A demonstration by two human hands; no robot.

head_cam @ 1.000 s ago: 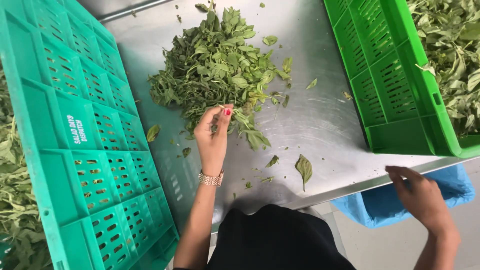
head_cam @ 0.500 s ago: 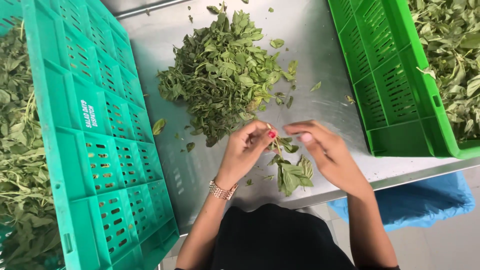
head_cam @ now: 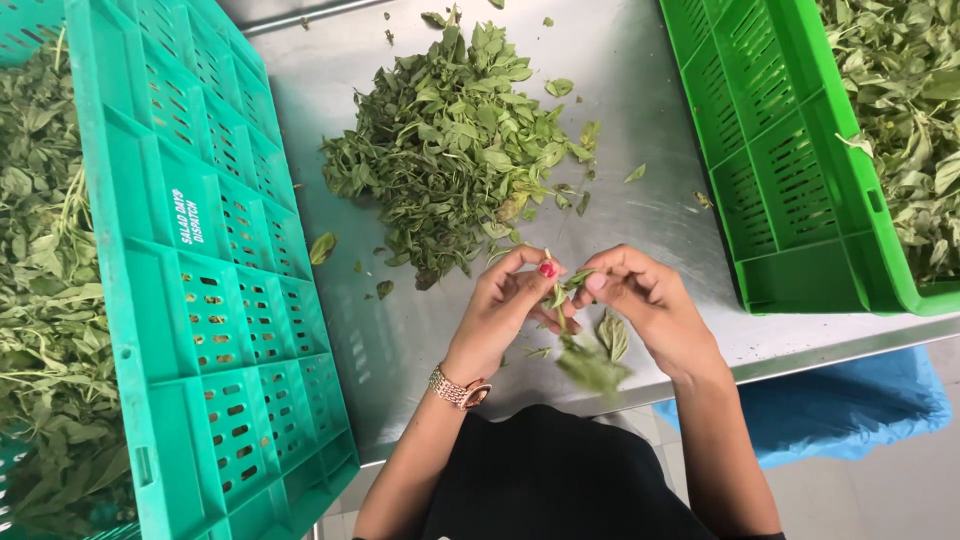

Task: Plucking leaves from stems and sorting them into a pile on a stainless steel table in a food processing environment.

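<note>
Change since a second ago: the right hand [head_cam: 655, 305], which then hung off the table edge by the blue bag [head_cam: 850, 405], is now up over the table beside the left hand [head_cam: 505, 310]. The left hand was then alone at the near edge of the leaf pile [head_cam: 455, 150]; it now sits nearer the body with a leafy sprig [head_cam: 570, 300] in it. Half a second ago both hands were already on the sprig, so the last interval shows only a small shift.

What that indicates: the pick from the pile is done, and both hands are now working one sprig (stripping leaves off the stem, by the look of it).

Hand state:
- left: pinching the sprig's stem between thumb and fingertips
- right: fingertips closed on the same sprig from the other side

Sprig position: between the two hands, touching both, held above the steel table [head_cam: 640, 90] near its front edge. Its lower leaves [head_cam: 595, 360] hang below the fingers, motion-blurred.

Pile lies just beyond the hands, apart from them. Teal crate [head_cam: 200, 300] of stalks is to the left, green crate [head_cam: 800, 180] of leaves to the right, neither touched.
</note>
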